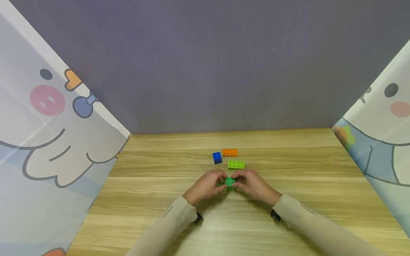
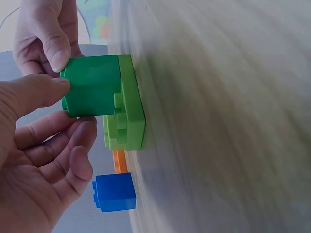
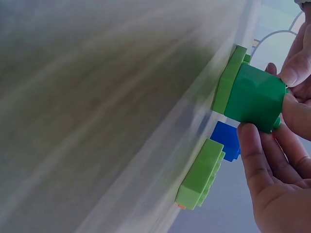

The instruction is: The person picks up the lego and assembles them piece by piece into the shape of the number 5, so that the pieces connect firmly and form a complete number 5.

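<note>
A dark green toy building block (image 1: 229,181) stands upright on a flat light green brick (image 2: 134,109). In the left wrist view, some of the lower brick's studs show beside the block. My left hand (image 1: 207,184) pinches the block from the left between thumb and fingers. From the other side my right hand (image 1: 253,184) holds the same block, its thumb at the near edge. In the right wrist view the block (image 3: 256,97) sits flush against the light green brick (image 3: 228,82), as far as I can see. The fingers hide parts of both pieces from above.
Just beyond the hands lies another light green brick (image 1: 236,165). A blue block (image 1: 217,158) and a flat orange brick (image 1: 230,152) lie behind it on the wooden table (image 1: 153,220). A grey panel (image 1: 224,71) rises at the table's far edge.
</note>
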`<action>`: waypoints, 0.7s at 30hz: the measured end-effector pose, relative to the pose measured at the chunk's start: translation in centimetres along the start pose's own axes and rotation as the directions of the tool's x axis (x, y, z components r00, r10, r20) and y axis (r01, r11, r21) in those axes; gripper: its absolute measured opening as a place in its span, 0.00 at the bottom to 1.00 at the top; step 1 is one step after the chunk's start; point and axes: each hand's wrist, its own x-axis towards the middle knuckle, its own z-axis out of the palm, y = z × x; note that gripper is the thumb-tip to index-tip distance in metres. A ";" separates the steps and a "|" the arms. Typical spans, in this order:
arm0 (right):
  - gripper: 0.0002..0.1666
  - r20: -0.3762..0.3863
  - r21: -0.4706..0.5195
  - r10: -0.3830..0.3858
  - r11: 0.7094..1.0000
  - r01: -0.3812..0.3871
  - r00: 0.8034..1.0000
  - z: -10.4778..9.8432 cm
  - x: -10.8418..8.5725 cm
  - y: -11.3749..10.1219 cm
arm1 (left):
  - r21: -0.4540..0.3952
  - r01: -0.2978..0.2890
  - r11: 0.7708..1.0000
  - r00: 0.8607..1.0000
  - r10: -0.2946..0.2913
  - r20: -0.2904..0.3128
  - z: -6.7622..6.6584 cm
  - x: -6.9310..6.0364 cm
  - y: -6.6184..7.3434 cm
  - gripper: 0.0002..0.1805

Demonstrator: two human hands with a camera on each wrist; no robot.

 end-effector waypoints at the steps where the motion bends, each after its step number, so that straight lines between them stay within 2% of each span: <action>1: 0.11 0.001 -0.002 0.004 1.000 -0.004 1.000 0.0 0.0 -0.1 | -0.003 0.005 1.000 1.000 -0.005 0.002 0.0 0.0 0.0 0.11; 8: 0.11 -0.008 -0.008 0.013 1.000 -0.013 1.000 0.1 0.1 -0.2 | 0.011 0.014 1.000 1.000 -0.014 0.000 -0.1 0.1 -0.1 0.11; 15: 0.12 -0.015 0.000 0.058 0.998 -0.058 0.998 0.0 0.6 0.1 | 0.023 0.053 0.998 0.999 -0.053 0.004 -0.3 0.9 -0.4 0.10; 21: 0.12 -0.032 -0.006 0.064 0.998 -0.064 0.997 -0.2 1.4 0.6 | 0.018 0.057 0.998 0.998 -0.057 -0.004 -0.5 1.5 -0.7 0.10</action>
